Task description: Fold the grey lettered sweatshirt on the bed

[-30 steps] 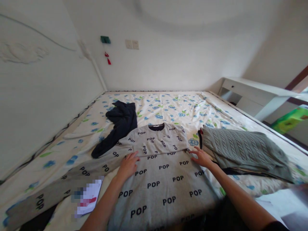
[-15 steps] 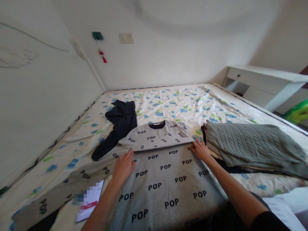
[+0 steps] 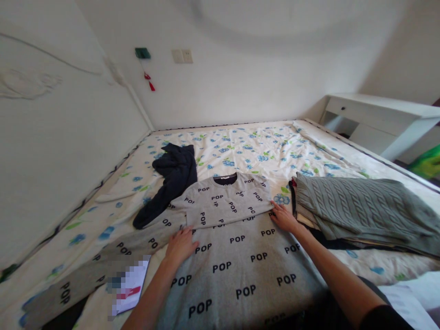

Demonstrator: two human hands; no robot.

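A grey sweatshirt [image 3: 237, 261] printed with black "POP" lettering lies spread on the bed, one sleeve folded across its chest below the dark collar [image 3: 225, 178]. Its other sleeve [image 3: 103, 266] trails out to the left. My left hand [image 3: 181, 244] lies flat on the sweatshirt at the left end of the folded sleeve. My right hand [image 3: 283, 216] presses flat, fingers apart, on the right end of that fold.
A dark navy garment [image 3: 172, 178] lies crumpled behind the sweatshirt on the floral bedsheet [image 3: 250, 146]. A stack of folded clothes topped by a green knit sweater [image 3: 357, 208] sits to the right. A paper card [image 3: 129, 286] lies front left. A white desk [image 3: 378, 119] stands at the far right.
My left hand slid a little toward me along the sweatshirt. The right hand stayed at the fold's right end. The view shifted slightly.
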